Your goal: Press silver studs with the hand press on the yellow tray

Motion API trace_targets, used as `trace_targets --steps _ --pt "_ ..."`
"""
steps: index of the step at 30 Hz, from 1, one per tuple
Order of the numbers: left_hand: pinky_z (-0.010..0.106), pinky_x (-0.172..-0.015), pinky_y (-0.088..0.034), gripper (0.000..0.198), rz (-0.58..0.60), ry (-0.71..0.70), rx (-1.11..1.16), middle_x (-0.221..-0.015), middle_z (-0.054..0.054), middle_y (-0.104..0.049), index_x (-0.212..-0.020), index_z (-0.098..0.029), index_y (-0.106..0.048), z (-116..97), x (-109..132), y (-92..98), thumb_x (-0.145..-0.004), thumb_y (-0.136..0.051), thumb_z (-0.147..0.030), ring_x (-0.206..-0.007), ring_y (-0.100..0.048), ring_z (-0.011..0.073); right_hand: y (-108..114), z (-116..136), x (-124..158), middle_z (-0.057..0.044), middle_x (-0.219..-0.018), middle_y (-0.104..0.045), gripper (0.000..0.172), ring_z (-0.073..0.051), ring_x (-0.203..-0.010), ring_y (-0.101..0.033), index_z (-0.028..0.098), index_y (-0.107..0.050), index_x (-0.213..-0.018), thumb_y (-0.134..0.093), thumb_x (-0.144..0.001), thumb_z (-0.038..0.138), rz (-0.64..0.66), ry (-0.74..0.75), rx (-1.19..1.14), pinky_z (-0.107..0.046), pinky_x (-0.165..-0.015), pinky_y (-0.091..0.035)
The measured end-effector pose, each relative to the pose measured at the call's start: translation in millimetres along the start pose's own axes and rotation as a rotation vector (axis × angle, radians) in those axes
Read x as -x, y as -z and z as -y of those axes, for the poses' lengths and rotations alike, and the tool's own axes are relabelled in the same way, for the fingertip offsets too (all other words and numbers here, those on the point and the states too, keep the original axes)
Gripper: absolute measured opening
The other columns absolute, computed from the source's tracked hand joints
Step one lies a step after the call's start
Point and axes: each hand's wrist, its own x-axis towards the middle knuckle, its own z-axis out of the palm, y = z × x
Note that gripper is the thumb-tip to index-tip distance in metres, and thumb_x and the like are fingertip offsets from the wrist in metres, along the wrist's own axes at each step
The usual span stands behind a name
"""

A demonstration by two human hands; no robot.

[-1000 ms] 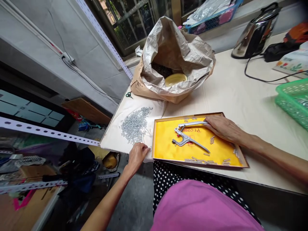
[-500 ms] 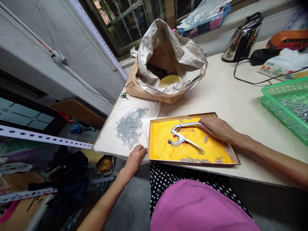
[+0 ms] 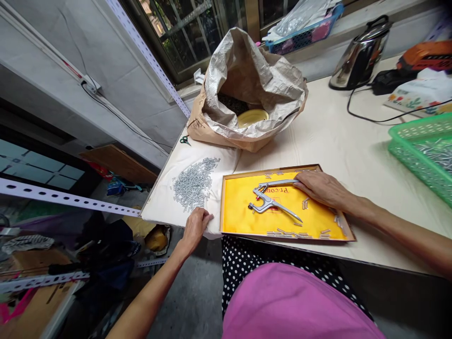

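Observation:
A yellow-lined wooden tray [image 3: 243, 220] lies at the table's front edge. On it rest silver pliers [image 3: 270, 203] and several small metal pieces [image 3: 305, 204]. My right hand [image 3: 323, 188] lies over the end of the pliers' upper handle, fingers curled on it. A white cloth [image 3: 169, 207] left of the tray carries a heap of small metal pins [image 3: 193, 182]. My left hand [image 3: 195, 227] pinches the cloth's front edge beside the tray's corner.
A crumpled paper sack [image 3: 252, 89] with dark contents and a yellow bowl [image 3: 252, 117] stands behind the tray. A green basket [image 3: 423, 153] of metal pieces sits at right, with a kettle [image 3: 360, 55] and cable behind. Small scissors [image 3: 184, 140] lie by the sack. Perforated metal rails [image 3: 67, 200] stand left.
The view shifted slightly. My left hand stays on the cloth's edge and my right hand stays on the pliers' handle; nothing else moved.

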Motion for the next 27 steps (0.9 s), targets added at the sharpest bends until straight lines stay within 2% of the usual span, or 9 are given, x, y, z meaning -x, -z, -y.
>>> trace_targets --steps 3,9,12,16,19,21,24,27 --pt "0.029 -0.076 -0.047 0.017 -0.003 0.056 -0.05 -0.087 0.007 -0.065 -0.083 -0.016 -0.069 -5 1 -3.0 -0.09 -0.058 -0.026 -0.082 -0.062 0.0192 -1 0 1 -0.009 -0.084 -0.066 0.04 -0.024 -0.079 -0.059 0.022 -0.055 -0.082 -0.027 -0.101 0.044 -0.006 0.0 0.006 -0.037 -0.073 -0.041" --pt "0.027 -0.074 -0.047 0.017 0.045 0.016 -0.187 -0.095 0.006 -0.063 -0.089 -0.018 -0.07 -15 7 -4.3 -0.092 -0.054 -0.024 -0.083 -0.064 0.018 0 1 -2 -0.009 -0.09 -0.067 0.038 -0.024 -0.081 -0.059 0.021 -0.056 -0.088 -0.027 -0.102 0.042 0.011 0.018 0.045 -0.037 -0.076 -0.042" --pt "0.028 -0.074 -0.048 0.019 -0.012 -0.002 -0.151 -0.094 0.006 -0.064 -0.09 -0.019 -0.069 -18 9 -0.7 -0.093 -0.051 -0.024 -0.082 -0.064 0.0187 4 3 -4 -0.008 -0.089 -0.067 0.036 -0.023 -0.082 -0.059 0.021 -0.056 -0.089 -0.028 -0.102 0.04 0.017 0.029 0.037 -0.035 -0.076 -0.042" --pt "0.029 -0.073 -0.05 0.018 -0.177 0.019 0.134 -0.087 0.006 -0.068 -0.087 -0.019 -0.068 -29 5 10.7 -0.088 -0.054 -0.03 -0.078 -0.064 0.019 17 10 -5 -0.009 -0.092 -0.066 0.034 -0.022 -0.084 -0.057 0.02 -0.058 -0.093 -0.029 -0.103 0.035 -0.033 0.07 0.001 -0.033 -0.076 -0.041" --pt "0.026 -0.058 -0.048 0.027 -0.123 0.118 0.469 -0.073 0.002 -0.068 -0.085 -0.018 -0.069 -51 -3 14.3 -0.083 -0.06 -0.043 -0.06 -0.06 0.0155 33 20 -7 -0.009 -0.089 -0.064 0.032 -0.021 -0.081 -0.053 0.02 -0.06 -0.094 -0.03 -0.103 0.029 -0.084 0.11 0.096 -0.033 -0.075 -0.037" --pt "0.024 -0.052 -0.046 0.032 -0.066 0.143 0.651 -0.069 0.001 -0.067 -0.086 -0.016 -0.07 -71 -10 9.7 -0.078 -0.065 -0.047 -0.053 -0.057 0.0133 44 29 -10 -0.008 -0.088 -0.063 0.03 -0.021 -0.08 -0.051 0.021 -0.061 -0.095 -0.032 -0.102 0.025 -0.104 0.137 0.185 -0.034 -0.074 -0.034" --pt "0.023 -0.052 -0.045 0.031 -0.045 0.11 0.775 -0.069 0.002 -0.068 -0.083 -0.015 -0.071 -98 -21 -4.2 -0.075 -0.068 -0.045 -0.054 -0.057 0.0126 55 37 -19 -0.007 -0.089 -0.063 0.027 -0.02 -0.081 -0.05 0.021 -0.061 -0.097 -0.035 -0.102 0.024 -0.106 0.173 0.254 -0.034 -0.074 -0.03" --pt "0.024 -0.06 -0.049 0.028 -0.05 0.067 0.793 -0.074 0.004 -0.071 -0.079 -0.015 -0.072 -116 -32 -16.9 -0.074 -0.069 -0.043 -0.064 -0.062 0.0147 58 38 -28 -0.006 -0.088 -0.063 0.026 -0.02 -0.08 -0.049 0.021 -0.062 -0.096 -0.037 -0.102 0.026 -0.089 0.18 0.264 -0.034 -0.074 -0.028"
